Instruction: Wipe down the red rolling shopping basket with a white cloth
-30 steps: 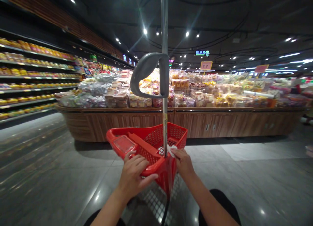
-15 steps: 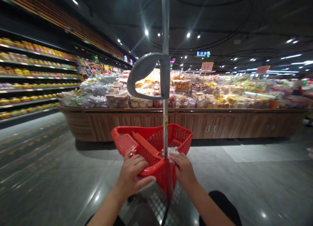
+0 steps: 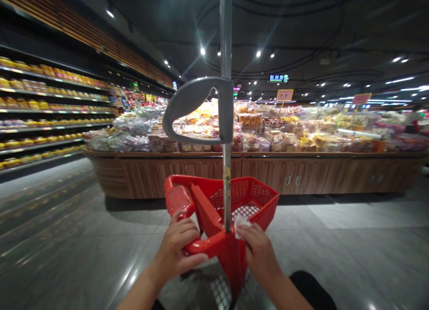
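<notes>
A red plastic shopping cart (image 3: 268,198) with lattice walls stands in front of me, turned at an angle. My left hand (image 3: 179,245) is closed over the cart's red handle (image 3: 208,245), its thumb along the near side. Pinched in my right hand (image 3: 259,247) is a crumpled white tissue (image 3: 240,222), which touches the cart's rim just right of a metal pole (image 3: 227,184). The pole rises from the cart's near corner and carries a grey loop-shaped grip (image 3: 192,93) at about eye height. My right fingertips are partly hidden by the tissue.
Behind the cart runs a long wood-panelled display counter (image 3: 201,167) piled with packaged foods (image 3: 278,138). Shelves of yellow-lidded jars (image 3: 40,104) line the left wall. A price sign (image 3: 284,95) stands above the goods. Grey tiled floor (image 3: 335,247) surrounds the cart.
The cart has turned, its basket swinging right and its handle side shifting right too. My right hand has moved slightly right and down with the tissue. My left hand stays on the handle.
</notes>
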Available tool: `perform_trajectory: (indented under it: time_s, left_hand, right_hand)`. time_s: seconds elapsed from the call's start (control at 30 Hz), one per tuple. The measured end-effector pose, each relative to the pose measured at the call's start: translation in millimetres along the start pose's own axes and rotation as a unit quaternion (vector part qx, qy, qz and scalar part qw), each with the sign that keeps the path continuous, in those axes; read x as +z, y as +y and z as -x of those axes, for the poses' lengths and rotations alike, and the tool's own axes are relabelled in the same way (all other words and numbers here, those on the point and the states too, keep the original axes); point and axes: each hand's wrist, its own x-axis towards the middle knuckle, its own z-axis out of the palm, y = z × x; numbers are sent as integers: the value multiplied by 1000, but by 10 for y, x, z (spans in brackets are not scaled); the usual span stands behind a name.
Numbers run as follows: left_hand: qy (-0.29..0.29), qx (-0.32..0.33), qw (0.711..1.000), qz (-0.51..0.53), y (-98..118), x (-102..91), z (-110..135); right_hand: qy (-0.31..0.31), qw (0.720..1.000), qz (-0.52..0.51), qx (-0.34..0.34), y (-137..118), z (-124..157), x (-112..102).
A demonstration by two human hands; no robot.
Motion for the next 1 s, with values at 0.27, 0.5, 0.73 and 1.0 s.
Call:
perform_trajectory:
  time_s: [0.27,0.5,0.73,1.0]
  left_hand:
    - [-63,-6,998,-14,-120,-145,-27]
    - [-30,-42,990,-131,282,-129,-68]
    - [-94,-189,958,-194,529,163,-191]
    - [-71,-174,963,-192,294,73,-134]
  right_hand:
    - [3,978,-155,137,372,-297,-236]
    - [4,962,-258,85,377,-363,-219]
    - [-189,955,-203,-103,193,-608,145]
    - [-268,931,-58,-240,121,-889,250]
